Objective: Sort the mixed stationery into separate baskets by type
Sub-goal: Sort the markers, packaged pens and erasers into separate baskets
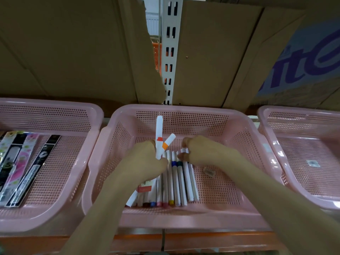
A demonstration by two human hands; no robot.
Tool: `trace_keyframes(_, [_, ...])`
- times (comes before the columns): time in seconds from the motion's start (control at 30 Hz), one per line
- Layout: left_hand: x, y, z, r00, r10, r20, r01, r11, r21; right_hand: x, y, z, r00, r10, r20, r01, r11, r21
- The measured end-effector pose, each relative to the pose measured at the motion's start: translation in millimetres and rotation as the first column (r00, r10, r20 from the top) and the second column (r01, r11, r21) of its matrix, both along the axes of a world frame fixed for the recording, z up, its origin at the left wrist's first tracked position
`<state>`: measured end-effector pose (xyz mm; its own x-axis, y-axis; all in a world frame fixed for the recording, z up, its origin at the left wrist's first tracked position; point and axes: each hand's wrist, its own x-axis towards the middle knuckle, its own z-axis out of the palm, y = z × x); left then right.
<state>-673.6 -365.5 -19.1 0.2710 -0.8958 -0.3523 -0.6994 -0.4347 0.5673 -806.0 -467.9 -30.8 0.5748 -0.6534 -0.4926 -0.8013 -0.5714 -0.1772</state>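
Observation:
A pink mesh basket (239,137) stands in the middle and holds a row of several white markers (176,183) with coloured bands. My left hand (145,162) grips two white markers (159,137) with red and orange bands, their ends sticking up out of the fist. My right hand (200,150) pinches the top ends of the white markers at the right side of the row. A small clear eraser-like piece (209,171) lies on the basket floor to the right of my right hand.
A left pink basket (73,144) holds flat packaged stationery (24,168) in black and floral wrappers. A right pink basket (301,153) shows only a small label on its floor. Cardboard boxes (73,52) and a white slotted shelf upright (170,52) stand behind. An orange shelf edge (202,238) runs in front.

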Motion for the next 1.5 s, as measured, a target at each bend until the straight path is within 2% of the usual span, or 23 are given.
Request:
trace_keyframes(0.03, [-2,-1,0,1.000,-0.014,0.015,0.014,1.000,0.000,-3,0,2,0.999,-0.025,0.039,0.026,1.000,-0.006])
trace_keyframes(0.1, [-6,-5,1,0.998,-0.036,0.053,0.035,0.999,0.007,-9,-2,11,0.971,-0.097,0.220,0.111,0.993,-0.051])
trace_keyframes(0.2, [-13,-12,2,0.995,-0.064,0.082,0.061,0.998,0.035,-17,3,30,0.809,-0.205,0.551,0.250,0.968,-0.006])
trace_keyframes(0.27, [-19,-14,3,0.981,-0.115,0.157,0.111,0.993,0.033,-18,12,38,0.750,-0.195,0.632,0.250,0.968,0.002])
trace_keyframes(0.33, [-26,-15,3,0.948,-0.202,0.246,0.209,0.978,-0.002,-16,18,36,0.760,-0.120,0.638,0.216,0.973,-0.075])
trace_keyframes(0.4, [-33,-16,5,0.940,-0.257,0.226,0.266,0.964,-0.012,-15,18,32,0.727,-0.138,0.673,0.242,0.968,-0.064])
trace_keyframes(0.43, [-34,-17,6,0.952,-0.248,0.179,0.253,0.968,-0.006,-16,15,31,0.666,-0.208,0.716,0.290,0.957,0.009])
trace_keyframes(0.53, [-28,-21,12,0.991,-0.125,0.055,0.124,0.992,0.030,-21,9,37,0.390,-0.429,0.815,0.409,0.873,0.264])
trace_keyframes(0.63, [-16,-21,15,0.994,-0.110,0.023,0.109,0.993,0.040,-26,4,39,0.211,-0.486,0.848,0.465,0.813,0.350])
trace_keyframes(0.67, [-14,-20,16,0.994,-0.106,0.019,0.105,0.994,0.034,-26,3,40,0.188,-0.497,0.847,0.475,0.801,0.365])
trace_keyframes(0.7, [-12,-19,15,0.995,-0.096,0.010,0.095,0.995,0.027,-28,1,39,0.207,-0.504,0.838,0.482,0.798,0.361])
trace_keyframes(0.83, [-15,-19,17,0.997,-0.065,-0.048,0.067,0.997,0.044,-29,1,32,0.478,-0.487,0.731,0.422,0.857,0.295])
trace_keyframes(0.93, [-18,-21,18,0.993,-0.049,-0.106,0.055,0.997,0.049,-27,6,25,0.585,-0.376,0.719,0.342,0.918,0.201])
trace_keyframes(1.1, [-12,-19,12,0.991,0.054,-0.123,-0.049,0.998,0.042,-35,5,20,0.636,-0.282,0.718,0.341,0.938,0.066])
trace_keyframes(1.2, [-10,-18,11,0.989,0.085,-0.123,-0.081,0.996,0.038,-41,2,24,0.612,-0.240,0.754,0.399,0.917,-0.032])
trace_keyframes(1.27, [-11,-19,10,0.986,0.098,-0.138,-0.093,0.995,0.043,-45,4,28,0.630,-0.186,0.754,0.400,0.910,-0.110])
trace_keyframes(1.33, [-12,-19,10,0.979,0.113,-0.172,-0.107,0.993,0.046,-50,10,30,0.701,-0.130,0.701,0.316,0.938,-0.141])
trace_keyframes(1.4, [-14,-19,11,0.977,0.115,-0.178,-0.109,0.993,0.044,-55,17,29,0.825,-0.042,0.564,0.130,0.985,-0.117])
trace_keyframes(1.5, [-16,-20,12,0.969,0.133,-0.210,-0.124,0.991,0.054,-60,26,29,0.943,0.085,0.321,-0.114,0.991,0.071])
